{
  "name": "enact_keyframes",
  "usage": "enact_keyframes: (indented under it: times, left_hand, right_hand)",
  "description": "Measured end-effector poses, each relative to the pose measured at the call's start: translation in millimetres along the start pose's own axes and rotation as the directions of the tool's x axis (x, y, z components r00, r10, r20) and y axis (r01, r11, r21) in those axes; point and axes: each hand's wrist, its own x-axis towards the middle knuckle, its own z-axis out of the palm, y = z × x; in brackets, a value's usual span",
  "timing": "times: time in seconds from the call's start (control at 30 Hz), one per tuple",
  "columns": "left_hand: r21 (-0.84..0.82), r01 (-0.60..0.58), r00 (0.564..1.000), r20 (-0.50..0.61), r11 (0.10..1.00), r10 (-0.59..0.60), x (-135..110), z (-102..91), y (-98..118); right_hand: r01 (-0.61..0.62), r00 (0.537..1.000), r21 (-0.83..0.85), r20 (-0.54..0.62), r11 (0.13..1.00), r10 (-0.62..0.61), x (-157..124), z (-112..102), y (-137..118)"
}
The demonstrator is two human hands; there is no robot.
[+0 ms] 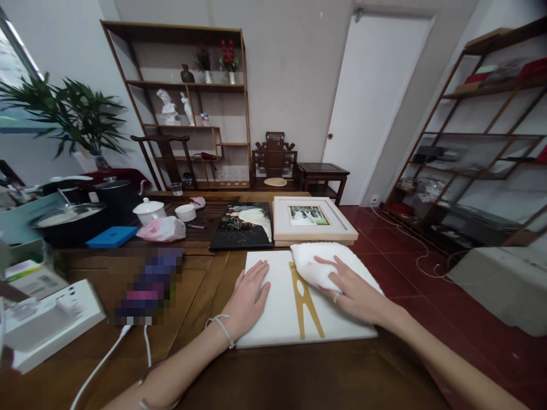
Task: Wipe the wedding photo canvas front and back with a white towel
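A white rectangular board [273, 310] lies flat on the wooden table in front of me, with a golden, clothes-peg-like shape [304, 304] on its face. My left hand [250, 296] rests flat on the board's left side, fingers stretched out and holding nothing. On the upper right of the board, my right hand [348, 287] presses on a white fluffy cloth [311, 263], its fingers partly bent over the cloth. The cloth covers the board's upper right corner and touches the top of the golden shape.
Behind the board lie a dark photo panel [222, 233] and a light wooden picture frame [280, 225]. To the left are a phone [149, 285] with cables, a white power strip [55, 324], a blue box [111, 237], a plastic bag [160, 229] and a black pan [72, 230].
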Motion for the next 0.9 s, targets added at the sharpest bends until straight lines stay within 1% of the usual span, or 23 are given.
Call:
enact_keyframes:
  times: [0.07, 0.13, 0.23, 0.3, 0.4, 0.6, 0.7, 0.8, 0.9]
  left_hand:
    - [0.020, -0.003, 1.000, 0.005, 1.000, 0.003, 0.1, 1.6, -1.1]
    - [0.040, -0.013, 1.000, 0.004, 0.999, 0.013, 0.4, 3.2, -2.2]
    - [0.063, -0.021, 1.000, 0.009, 0.998, 0.020, 1.0, 4.3, -2.8]
    - [0.070, -0.020, 1.000, 0.014, 0.997, 0.019, 1.5, 4.2, -2.6]
    - [0.077, -0.022, 1.000, 0.021, 0.997, 0.021, 2.1, 3.1, -1.9]
    - [0.090, -0.034, 0.999, 0.045, 0.995, 0.030, 1.5, 0.7, -0.5]
    - [0.090, -0.032, 0.998, 0.052, 0.995, 0.028, 1.4, 0.4, -0.8]
    - [0.081, -0.031, 0.999, 0.042, 0.996, 0.028, 1.7, 0.7, -1.8]
    - [0.078, -0.034, 0.999, 0.035, 0.996, 0.031, 1.9, 1.1, -2.3]
  right_hand:
    - [0.035, 0.998, 0.017, 0.053, 0.999, -0.036, -20.8, -1.9, -9.3]
    - [0.035, 0.990, 0.066, 0.131, 0.997, -0.044, -43.7, -9.0, -18.1]
    - [-0.027, 0.967, 0.121, 0.256, 0.992, -0.005, -71.2, -22.3, -25.9]
    - [-0.063, 0.952, 0.139, 0.304, 0.988, 0.017, -77.5, -28.2, -26.3]
    - [-0.077, 0.952, 0.130, 0.304, 0.989, 0.034, -65.2, -30.1, -19.9]
    - [-0.069, 0.986, 0.065, 0.153, 0.996, 0.058, -3.4, -21.9, 5.8]
    - [-0.089, 0.990, 0.062, 0.115, 0.994, 0.081, 18.0, -15.5, 15.4]
    - [-0.103, 0.991, 0.068, 0.095, 0.992, 0.096, 20.3, -11.6, 16.4]
    - [-0.097, 0.990, 0.075, 0.111, 0.992, 0.088, 2.1, -15.2, 7.7]
